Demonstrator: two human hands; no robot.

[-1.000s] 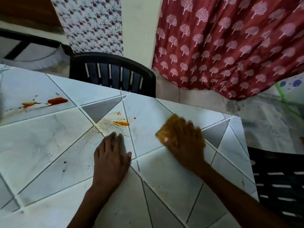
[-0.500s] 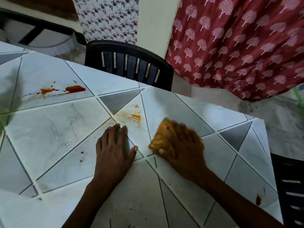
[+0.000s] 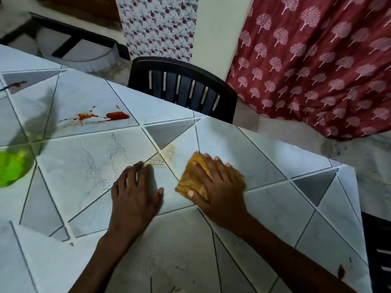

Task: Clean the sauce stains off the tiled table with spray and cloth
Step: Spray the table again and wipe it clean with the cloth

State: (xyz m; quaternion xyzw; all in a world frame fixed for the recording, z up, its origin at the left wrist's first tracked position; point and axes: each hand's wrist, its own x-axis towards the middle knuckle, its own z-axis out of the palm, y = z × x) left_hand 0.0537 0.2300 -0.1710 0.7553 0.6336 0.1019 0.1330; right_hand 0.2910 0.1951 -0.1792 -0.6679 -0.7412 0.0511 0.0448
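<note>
Fingers straight, the right hand point(image 3: 215, 191) presses a folded orange cloth point(image 3: 190, 180) by a faint smear point(image 3: 168, 151) on the pale tiled bench point(image 3: 275, 208), left hand point(image 3: 135, 197) flat; red sauce puddle point(image 3: 117, 115) looks untouched.

A black slatted chair point(image 3: 183, 68) stands beside a red curtain point(image 3: 317, 70) (tree-printed).

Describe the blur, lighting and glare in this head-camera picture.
Head view: the right hand and the yellow cloth under it are smeared by motion blur; the left hand, flat on the tiled table, is only a little sharper; a green thing at the left edge is too blurred to identify; light is dim and even, no glare.
</note>
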